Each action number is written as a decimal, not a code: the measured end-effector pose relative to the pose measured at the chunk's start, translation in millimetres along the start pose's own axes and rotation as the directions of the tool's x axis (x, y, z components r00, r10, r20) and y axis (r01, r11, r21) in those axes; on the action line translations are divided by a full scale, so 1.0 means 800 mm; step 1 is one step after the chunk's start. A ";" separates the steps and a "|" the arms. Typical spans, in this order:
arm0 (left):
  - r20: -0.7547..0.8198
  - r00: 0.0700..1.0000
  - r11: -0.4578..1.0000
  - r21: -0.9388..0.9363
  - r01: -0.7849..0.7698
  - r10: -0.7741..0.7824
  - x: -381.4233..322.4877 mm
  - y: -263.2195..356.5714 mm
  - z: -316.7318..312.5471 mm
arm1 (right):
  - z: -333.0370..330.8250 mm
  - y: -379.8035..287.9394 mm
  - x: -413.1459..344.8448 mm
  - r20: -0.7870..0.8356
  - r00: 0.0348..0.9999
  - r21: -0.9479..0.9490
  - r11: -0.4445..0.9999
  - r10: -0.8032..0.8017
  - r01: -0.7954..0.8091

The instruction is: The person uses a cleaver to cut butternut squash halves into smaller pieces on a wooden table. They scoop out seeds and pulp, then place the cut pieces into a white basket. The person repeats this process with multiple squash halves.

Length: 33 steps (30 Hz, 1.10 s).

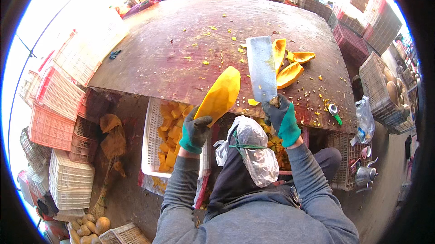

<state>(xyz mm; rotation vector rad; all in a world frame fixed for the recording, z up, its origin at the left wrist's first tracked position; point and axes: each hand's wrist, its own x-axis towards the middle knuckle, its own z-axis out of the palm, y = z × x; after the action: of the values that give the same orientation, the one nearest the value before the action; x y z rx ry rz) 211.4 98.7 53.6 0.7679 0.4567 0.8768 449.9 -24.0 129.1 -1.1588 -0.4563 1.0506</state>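
My left hand (196, 129), in a dark glove with a green cuff, grips the lower end of a long peeled pumpkin piece (221, 91). Its smooth yellow-orange side faces up. In my gloved right hand (281, 118) is the handle of a wide cleaver (261, 67); the blade points away from me over the wooden table (153, 57). Just right of the blade lie several hollowed pumpkin wedges (289, 75). Below my left hand, a white plastic crate (148, 142) holds cut pumpkin chunks (169, 148). The cleaver's handle is mostly hidden by my fingers.
Seeds and scraps litter the table, and a peeler with a green handle (334, 113) lies near its right edge. A plastic bag (257, 145) is tied over my knee. Stacked crates (54, 108) stand left. A metal kettle (366, 175) and a crate of pumpkins (384, 91) are at right.
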 end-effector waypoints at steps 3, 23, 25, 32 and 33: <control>0.016 0.999 0.987 -0.159 0.033 -0.031 -0.008 -0.002 0.005 | 0.002 0.011 -0.002 0.031 0.997 -0.106 0.992 -0.065 0.068; -0.518 0.835 0.970 -0.040 -0.239 0.184 -0.183 0.094 -0.130 | 0.176 0.134 -0.020 0.541 0.838 -0.545 0.732 -0.066 0.410; -0.461 0.862 0.967 -0.023 -0.252 0.213 -0.173 0.085 -0.149 | 0.177 0.138 -0.032 0.547 0.822 -0.385 0.825 -0.156 0.413; -0.674 0.718 0.956 -0.060 -0.286 0.173 -0.157 0.066 -0.110 | 0.158 0.199 0.010 0.635 0.760 -0.621 0.676 0.137 0.396; -0.679 0.716 0.947 -0.098 -0.307 0.162 -0.163 0.064 -0.102 | 0.148 0.208 0.022 0.634 0.748 -0.547 0.797 0.195 0.256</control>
<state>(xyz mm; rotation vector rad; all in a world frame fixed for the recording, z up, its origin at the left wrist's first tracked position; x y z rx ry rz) 58.2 45.7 46.0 0.2941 0.8995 1.4294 295.9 56.8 20.3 -1.2884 -1.4858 1.3291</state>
